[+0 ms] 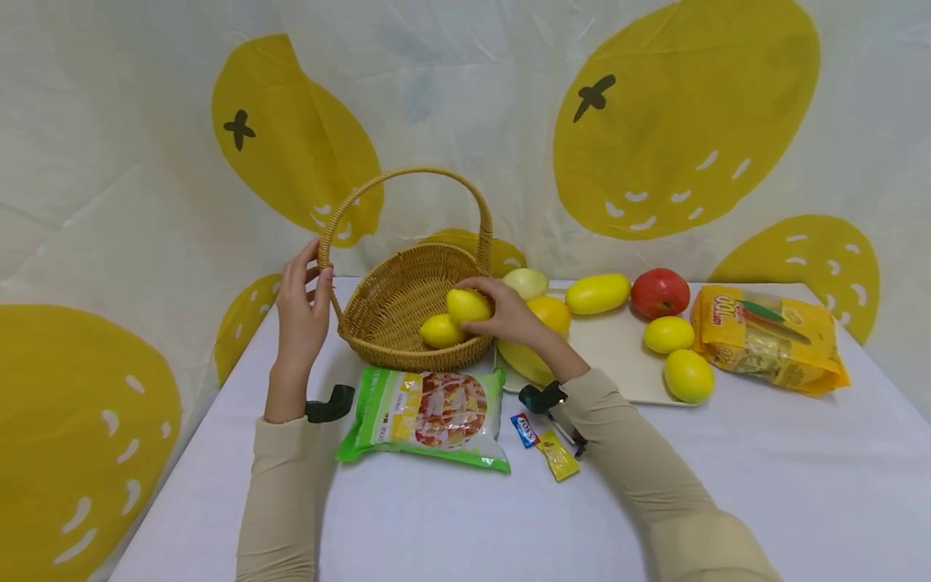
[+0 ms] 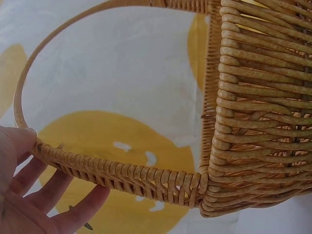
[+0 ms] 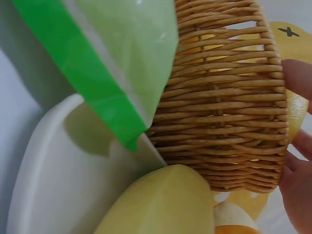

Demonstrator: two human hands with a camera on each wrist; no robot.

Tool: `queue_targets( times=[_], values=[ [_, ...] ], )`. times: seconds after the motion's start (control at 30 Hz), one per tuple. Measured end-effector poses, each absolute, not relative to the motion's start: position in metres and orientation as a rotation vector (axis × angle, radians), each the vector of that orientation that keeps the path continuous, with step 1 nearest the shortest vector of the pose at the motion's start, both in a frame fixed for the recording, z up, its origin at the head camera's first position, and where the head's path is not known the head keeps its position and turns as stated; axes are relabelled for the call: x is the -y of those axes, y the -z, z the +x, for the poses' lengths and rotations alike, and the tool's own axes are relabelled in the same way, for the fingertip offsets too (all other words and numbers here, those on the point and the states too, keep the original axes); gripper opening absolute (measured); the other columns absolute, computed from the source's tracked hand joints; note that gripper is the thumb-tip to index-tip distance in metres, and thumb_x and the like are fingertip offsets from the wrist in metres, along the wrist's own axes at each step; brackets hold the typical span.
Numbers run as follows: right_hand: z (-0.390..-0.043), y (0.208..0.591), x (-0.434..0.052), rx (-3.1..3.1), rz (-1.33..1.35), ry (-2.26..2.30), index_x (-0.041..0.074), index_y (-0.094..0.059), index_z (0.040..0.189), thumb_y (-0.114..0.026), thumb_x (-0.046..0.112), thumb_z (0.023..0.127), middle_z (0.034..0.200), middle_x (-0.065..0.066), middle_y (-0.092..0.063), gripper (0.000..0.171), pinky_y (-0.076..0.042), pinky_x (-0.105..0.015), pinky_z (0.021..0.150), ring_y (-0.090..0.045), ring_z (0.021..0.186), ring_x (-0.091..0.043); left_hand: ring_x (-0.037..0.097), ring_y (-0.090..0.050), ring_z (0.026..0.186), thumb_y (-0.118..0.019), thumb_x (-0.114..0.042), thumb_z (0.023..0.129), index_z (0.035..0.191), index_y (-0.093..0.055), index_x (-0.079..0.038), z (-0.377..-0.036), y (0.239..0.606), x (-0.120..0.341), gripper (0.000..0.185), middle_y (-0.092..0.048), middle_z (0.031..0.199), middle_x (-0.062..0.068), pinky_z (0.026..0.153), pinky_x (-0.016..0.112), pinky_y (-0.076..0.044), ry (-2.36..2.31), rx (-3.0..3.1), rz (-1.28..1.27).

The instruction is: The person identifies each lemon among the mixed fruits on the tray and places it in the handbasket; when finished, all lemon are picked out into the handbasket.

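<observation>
A wicker basket (image 1: 414,356) with a tall arched handle (image 1: 407,171) stands on the table. My left hand (image 1: 301,303) holds the handle's left side, its thumb and fingers (image 2: 90,207) on either side of the wicker in the left wrist view. At the basket's right rim, my right hand (image 1: 505,311) grips a yellow lemon (image 1: 468,306). Another lemon (image 1: 440,331) lies inside the basket, just below the held one. In the right wrist view the basket wall hides most of the gripped lemon (image 3: 295,114).
A cream tray (image 1: 607,356) holds several fruits, among them a red fruit (image 1: 659,293) and a yellow oblong one (image 1: 598,293). A yellow packet (image 1: 771,335) lies at the right. In front are a green-edged food bag (image 1: 429,416) and small sachets (image 1: 558,455).
</observation>
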State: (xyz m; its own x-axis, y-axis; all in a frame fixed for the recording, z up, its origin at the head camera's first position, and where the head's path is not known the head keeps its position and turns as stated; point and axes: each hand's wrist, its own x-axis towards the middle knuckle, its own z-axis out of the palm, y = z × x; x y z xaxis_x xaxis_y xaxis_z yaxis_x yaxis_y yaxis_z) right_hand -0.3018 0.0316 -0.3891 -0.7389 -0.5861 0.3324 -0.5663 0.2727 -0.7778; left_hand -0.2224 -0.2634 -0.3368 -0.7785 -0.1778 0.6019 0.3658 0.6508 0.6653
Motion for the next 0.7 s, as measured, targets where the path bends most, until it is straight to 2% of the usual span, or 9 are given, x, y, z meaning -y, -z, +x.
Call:
queue_targets(
  times=[0.17,0.3,0.4,0.47,0.6,0.7],
  values=[
    [-0.301,0.389,-0.029,-2.583,-1.068,1.333,0.004,-0.055,0.133,-0.08,0.011,0.081,0.139,-0.016,-0.053,0.058,-0.044,-0.046,0.103,-0.051,0.124,-0.031,0.03,-0.057,0.117,-0.051,-0.02,0.102,0.146,-0.043,-0.009,-0.222,0.336,0.264,0.046,-0.049,0.137,0.015,0.089,0.047,-0.055,1.123,2.212,-0.134],
    [-0.302,0.386,-0.026,-2.639,-1.036,1.194,0.003,-0.057,0.13,-0.08,0.015,0.082,0.133,-0.016,-0.058,0.055,-0.047,-0.044,0.099,-0.055,0.118,-0.031,0.028,-0.057,0.117,-0.051,-0.021,0.102,0.146,-0.044,-0.009,-0.222,0.336,0.264,0.046,-0.05,0.136,0.015,0.089,0.038,-0.056,1.124,2.21,-0.134],
    [-0.303,0.382,-0.024,-2.64,-1.003,1.091,0.001,-0.062,0.123,-0.078,0.015,0.084,0.121,-0.016,-0.064,0.045,-0.05,-0.041,0.093,-0.058,0.11,-0.03,0.027,-0.058,0.116,-0.051,-0.021,0.102,0.146,-0.044,-0.009,-0.222,0.337,0.264,0.046,-0.05,0.135,0.014,0.088,0.03,-0.055,1.112,2.208,-0.132],
    [-0.303,0.38,-0.023,-2.622,-0.982,1.044,0.001,-0.065,0.119,-0.075,0.013,0.086,0.115,-0.015,-0.066,0.037,-0.052,-0.039,0.089,-0.06,0.105,-0.029,0.027,-0.058,0.116,-0.051,-0.02,0.102,0.146,-0.044,-0.009,-0.222,0.337,0.263,0.045,-0.051,0.135,0.014,0.087,0.03,-0.055,1.11,2.202,-0.135],
    [-0.303,0.377,-0.021,-2.588,-0.959,0.987,0.001,-0.066,0.12,-0.071,0.008,0.088,0.113,-0.016,-0.067,0.034,-0.053,-0.038,0.087,-0.061,0.104,-0.029,0.028,-0.058,0.116,-0.051,-0.021,0.102,0.145,-0.044,-0.009,-0.222,0.338,0.263,0.045,-0.051,0.135,0.014,0.087,0.03,-0.056,1.106,2.198,-0.138],
    [-0.303,0.378,-0.021,-2.571,-0.948,0.98,0.001,-0.065,0.122,-0.069,0.007,0.088,0.115,-0.017,-0.067,0.034,-0.053,-0.038,0.088,-0.061,0.106,-0.03,0.028,-0.058,0.115,-0.052,-0.021,0.102,0.145,-0.045,-0.01,-0.222,0.339,0.262,0.045,-0.051,0.133,0.015,0.085,0.025,-0.055,1.101,2.196,-0.137]
  ],
)
